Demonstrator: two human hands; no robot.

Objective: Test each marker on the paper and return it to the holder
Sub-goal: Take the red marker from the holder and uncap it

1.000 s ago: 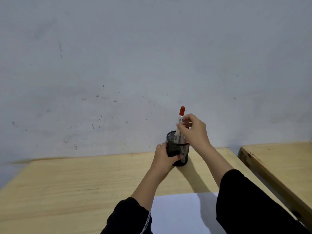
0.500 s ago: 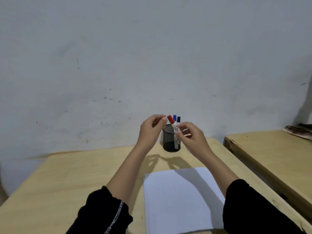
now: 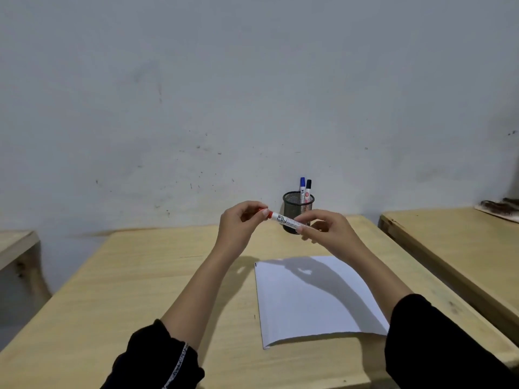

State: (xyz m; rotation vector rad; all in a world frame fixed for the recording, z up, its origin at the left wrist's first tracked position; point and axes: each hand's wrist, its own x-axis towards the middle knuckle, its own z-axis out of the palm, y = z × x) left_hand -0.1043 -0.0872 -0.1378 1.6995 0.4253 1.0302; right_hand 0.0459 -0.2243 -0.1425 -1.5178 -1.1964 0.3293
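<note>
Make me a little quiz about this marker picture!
1. True or false: the red marker stands in the holder.
2. How many markers are in the holder?
3. The left hand pinches: A) the red cap B) the paper C) the holder.

Key: 1. False; both hands hold it, the right hand on the barrel. 2. Two: the blue marker and the black marker. 3. A.

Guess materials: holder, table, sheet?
Holder: black wire mesh, likely metal; you see through its wall. Table: pale wood or wood-look laminate, matte, faint grain lines. Sheet: white paper, matte, thin and flat, one near corner slightly lifted.
</note>
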